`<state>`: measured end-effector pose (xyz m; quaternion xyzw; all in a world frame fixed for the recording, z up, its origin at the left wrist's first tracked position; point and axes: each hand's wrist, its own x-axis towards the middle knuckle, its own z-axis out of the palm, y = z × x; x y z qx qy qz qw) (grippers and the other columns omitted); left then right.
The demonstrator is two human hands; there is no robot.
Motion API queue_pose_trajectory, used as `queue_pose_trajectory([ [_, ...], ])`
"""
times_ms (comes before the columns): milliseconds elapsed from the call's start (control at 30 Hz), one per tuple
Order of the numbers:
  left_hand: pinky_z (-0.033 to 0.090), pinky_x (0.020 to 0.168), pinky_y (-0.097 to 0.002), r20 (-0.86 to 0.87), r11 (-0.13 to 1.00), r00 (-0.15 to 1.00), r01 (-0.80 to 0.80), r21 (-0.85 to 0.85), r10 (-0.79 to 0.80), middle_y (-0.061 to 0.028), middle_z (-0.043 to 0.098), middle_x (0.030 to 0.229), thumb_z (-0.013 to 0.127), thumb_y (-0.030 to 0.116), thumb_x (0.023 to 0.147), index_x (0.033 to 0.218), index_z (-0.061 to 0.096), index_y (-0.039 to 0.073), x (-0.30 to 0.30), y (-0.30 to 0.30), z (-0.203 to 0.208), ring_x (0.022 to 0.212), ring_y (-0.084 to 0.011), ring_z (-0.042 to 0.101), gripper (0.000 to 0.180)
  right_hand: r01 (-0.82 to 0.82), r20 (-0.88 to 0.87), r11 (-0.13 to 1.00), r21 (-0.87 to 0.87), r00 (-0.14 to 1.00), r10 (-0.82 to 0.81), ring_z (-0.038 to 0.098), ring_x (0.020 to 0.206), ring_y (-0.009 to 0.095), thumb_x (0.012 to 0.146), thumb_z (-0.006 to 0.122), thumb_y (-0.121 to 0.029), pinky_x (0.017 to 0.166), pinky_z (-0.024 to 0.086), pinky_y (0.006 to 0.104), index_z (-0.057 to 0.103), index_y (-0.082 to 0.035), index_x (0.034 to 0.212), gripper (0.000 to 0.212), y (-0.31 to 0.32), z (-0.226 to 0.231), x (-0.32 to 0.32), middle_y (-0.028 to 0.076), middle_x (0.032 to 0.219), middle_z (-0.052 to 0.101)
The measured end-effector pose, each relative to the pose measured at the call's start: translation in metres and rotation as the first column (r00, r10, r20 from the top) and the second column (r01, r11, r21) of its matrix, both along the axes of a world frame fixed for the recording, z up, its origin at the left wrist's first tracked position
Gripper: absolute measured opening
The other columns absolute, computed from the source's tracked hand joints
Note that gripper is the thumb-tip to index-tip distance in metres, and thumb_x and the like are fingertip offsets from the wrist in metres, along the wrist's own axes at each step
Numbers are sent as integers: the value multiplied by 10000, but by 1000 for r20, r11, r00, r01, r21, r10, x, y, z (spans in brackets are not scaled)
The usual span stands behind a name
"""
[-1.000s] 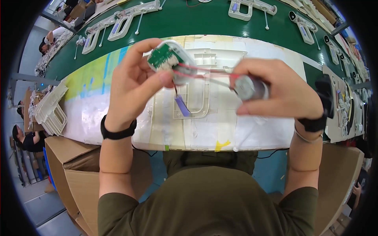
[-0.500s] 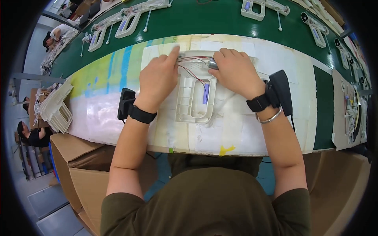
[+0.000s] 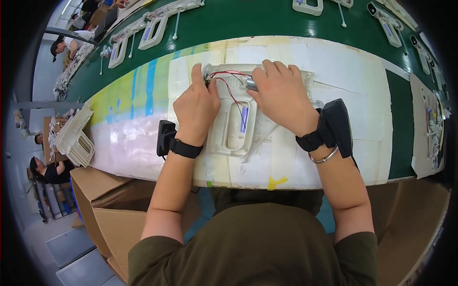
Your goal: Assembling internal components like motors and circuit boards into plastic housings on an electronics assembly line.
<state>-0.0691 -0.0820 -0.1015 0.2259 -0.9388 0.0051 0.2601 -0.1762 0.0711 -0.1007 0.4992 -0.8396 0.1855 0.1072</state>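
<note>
A white plastic housing half with a looped handle lies on the work surface before me, its hollow inside facing up. In its handle sits a purple cylindrical cell. Red and black wires run across the upper part. My right hand has its fingers curled over the housing's upper edge, thumb and forefinger on a small silver motor. My left hand pinches a small round end piece at the housing's left tip, with something dark by the thumb. A thin white rod slants beside the handle.
Similar white assemblies lie along the green bench beyond. Stacked white housings stand at the left edge. An open cardboard box is below left; a cardboard tray of parts is at right. Other people work further off.
My left hand has turned and come slightly lower, uncovering the round end piece. The housing has tilted a little, and the white rod beside its handle shows more plainly. The whole view has shifted slightly.
</note>
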Motion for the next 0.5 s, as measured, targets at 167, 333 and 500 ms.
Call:
queue_pose_trajectory([
  [167, 452, 461, -374, 75, 995, 994, 78, 66, -83, -95, 621, 632, 568, 214, 869, 1205, 548, 60, 5, -8, -2, 521, -272, 595, 371, 0, -7, 1000, -20, 1000, 0, 548, 928, 263, 773, 673, -244, 794, 400, 415, 557, -53, 899, 256, 1, 1, 3, 117, 954, 561],
  [333, 462, 520, -377, 37, 962, 984, 164, 219, -176, -127, 630, 701, 540, 216, 893, 1235, 532, 67, 8, -13, -1, 604, -280, 614, 373, 9, -1, 1000, -5, 1000, -9, 555, 913, 263, 765, 673, -249, 761, 402, 410, 549, -64, 890, 256, 4, 3, 3, 103, 921, 553],
  [500, 462, 686, -406, 71, 936, 972, 195, 293, -225, -166, 609, 944, 570, 156, 852, 1199, 523, 11, 19, -10, 6, 826, -336, 587, 379, 10, -6, 999, -38, 1000, -11, 560, 884, 236, 781, 657, -296, 785, 386, 438, 591, -90, 895, 245, -2, -5, 1, 78, 881, 571],
])
